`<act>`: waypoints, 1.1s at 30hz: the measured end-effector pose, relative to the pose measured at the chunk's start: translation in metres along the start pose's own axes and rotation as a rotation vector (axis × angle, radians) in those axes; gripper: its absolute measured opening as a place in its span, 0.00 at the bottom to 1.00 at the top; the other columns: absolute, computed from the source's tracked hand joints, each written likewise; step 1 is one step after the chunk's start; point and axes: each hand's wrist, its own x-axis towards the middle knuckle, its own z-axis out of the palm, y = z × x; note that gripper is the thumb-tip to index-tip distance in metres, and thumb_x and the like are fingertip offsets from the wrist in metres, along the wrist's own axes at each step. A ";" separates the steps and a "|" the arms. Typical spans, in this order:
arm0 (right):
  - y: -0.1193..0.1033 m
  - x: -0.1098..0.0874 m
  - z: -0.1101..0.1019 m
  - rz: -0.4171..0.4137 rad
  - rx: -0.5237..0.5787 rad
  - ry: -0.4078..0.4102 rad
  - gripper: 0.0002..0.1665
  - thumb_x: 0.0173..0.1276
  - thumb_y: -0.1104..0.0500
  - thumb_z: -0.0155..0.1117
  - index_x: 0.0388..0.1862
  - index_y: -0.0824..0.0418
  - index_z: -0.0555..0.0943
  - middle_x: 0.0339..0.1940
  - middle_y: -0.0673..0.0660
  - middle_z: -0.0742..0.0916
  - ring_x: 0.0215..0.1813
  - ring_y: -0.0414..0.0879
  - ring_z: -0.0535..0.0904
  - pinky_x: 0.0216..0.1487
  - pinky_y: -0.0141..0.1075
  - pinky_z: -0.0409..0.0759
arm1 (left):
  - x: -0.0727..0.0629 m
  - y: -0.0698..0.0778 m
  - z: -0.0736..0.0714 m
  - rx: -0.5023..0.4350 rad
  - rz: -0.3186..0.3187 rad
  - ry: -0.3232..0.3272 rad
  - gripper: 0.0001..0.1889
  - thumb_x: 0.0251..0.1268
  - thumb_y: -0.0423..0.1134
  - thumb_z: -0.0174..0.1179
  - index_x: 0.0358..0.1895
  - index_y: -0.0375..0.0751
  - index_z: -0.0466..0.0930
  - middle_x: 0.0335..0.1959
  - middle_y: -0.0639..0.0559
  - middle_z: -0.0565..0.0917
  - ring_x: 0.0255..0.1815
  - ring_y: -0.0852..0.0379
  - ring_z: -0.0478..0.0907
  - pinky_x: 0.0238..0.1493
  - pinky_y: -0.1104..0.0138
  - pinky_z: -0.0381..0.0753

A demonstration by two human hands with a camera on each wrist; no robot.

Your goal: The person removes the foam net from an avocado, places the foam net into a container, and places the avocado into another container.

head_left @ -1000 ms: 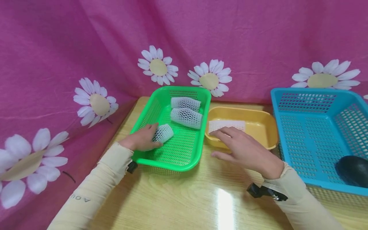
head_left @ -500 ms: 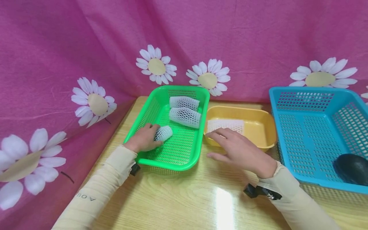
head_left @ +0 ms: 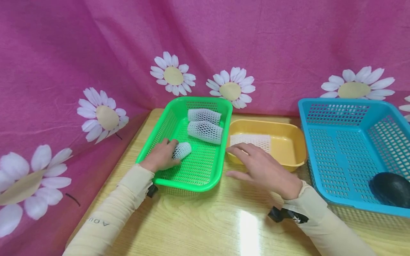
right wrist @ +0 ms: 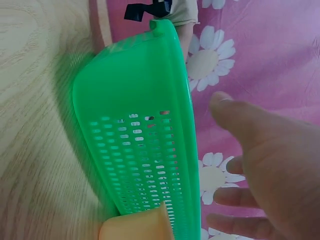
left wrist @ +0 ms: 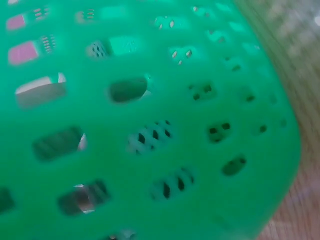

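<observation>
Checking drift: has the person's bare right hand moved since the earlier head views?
Yes: slightly left, the right hand now nearer the green rectangular perforated plastic basket.

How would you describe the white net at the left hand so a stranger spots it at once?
On the table, find the green basket, left of the yellow tub. Inside, toward its left side, the left hand holds a white net. The hand partly covers it, and it lies apart from the other two nets there, which lie together further back.
</observation>
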 end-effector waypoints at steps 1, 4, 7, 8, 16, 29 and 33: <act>0.000 0.000 0.001 0.001 0.003 0.008 0.42 0.67 0.34 0.68 0.69 0.60 0.76 0.61 0.57 0.85 0.63 0.53 0.83 0.65 0.51 0.83 | 0.000 0.000 0.000 -0.004 -0.001 -0.003 0.38 0.63 0.43 0.70 0.73 0.33 0.67 0.59 0.30 0.76 0.53 0.38 0.77 0.56 0.46 0.82; -0.001 0.002 0.003 0.002 0.015 0.029 0.43 0.66 0.33 0.68 0.70 0.60 0.75 0.63 0.57 0.84 0.65 0.54 0.82 0.67 0.51 0.82 | 0.000 0.000 0.000 -0.009 0.006 -0.010 0.39 0.60 0.43 0.72 0.73 0.34 0.67 0.58 0.32 0.76 0.53 0.39 0.77 0.56 0.47 0.81; -0.002 0.005 0.005 0.002 0.021 0.039 0.44 0.66 0.33 0.69 0.70 0.60 0.75 0.64 0.58 0.84 0.67 0.54 0.81 0.69 0.51 0.81 | -0.001 -0.001 0.000 -0.006 0.012 -0.021 0.40 0.58 0.44 0.74 0.72 0.35 0.68 0.58 0.32 0.76 0.52 0.40 0.77 0.56 0.47 0.81; -0.003 0.006 0.006 0.002 0.024 0.040 0.45 0.66 0.33 0.69 0.71 0.60 0.75 0.65 0.58 0.83 0.68 0.54 0.80 0.69 0.51 0.80 | -0.001 -0.001 0.000 -0.007 0.013 -0.026 0.40 0.58 0.44 0.74 0.72 0.35 0.68 0.58 0.32 0.76 0.52 0.40 0.77 0.55 0.47 0.81; -0.005 0.015 0.014 0.015 0.049 0.015 0.46 0.66 0.30 0.66 0.71 0.60 0.74 0.68 0.59 0.81 0.70 0.55 0.78 0.72 0.51 0.78 | -0.002 -0.002 0.000 -0.036 0.006 -0.059 0.42 0.57 0.42 0.75 0.74 0.35 0.66 0.58 0.33 0.75 0.51 0.44 0.77 0.56 0.49 0.82; -0.006 0.015 0.020 0.030 0.060 -0.022 0.46 0.67 0.31 0.66 0.72 0.60 0.73 0.69 0.60 0.80 0.71 0.56 0.77 0.74 0.51 0.76 | -0.001 -0.002 0.000 -0.047 0.002 -0.043 0.42 0.55 0.38 0.74 0.73 0.34 0.65 0.56 0.33 0.75 0.48 0.45 0.76 0.51 0.52 0.82; -0.006 0.015 0.021 0.026 0.062 -0.013 0.46 0.67 0.31 0.66 0.73 0.59 0.72 0.70 0.60 0.80 0.71 0.56 0.77 0.74 0.51 0.76 | -0.001 -0.002 -0.002 -0.072 -0.003 -0.037 0.43 0.53 0.38 0.73 0.73 0.33 0.65 0.57 0.32 0.75 0.49 0.44 0.77 0.52 0.50 0.82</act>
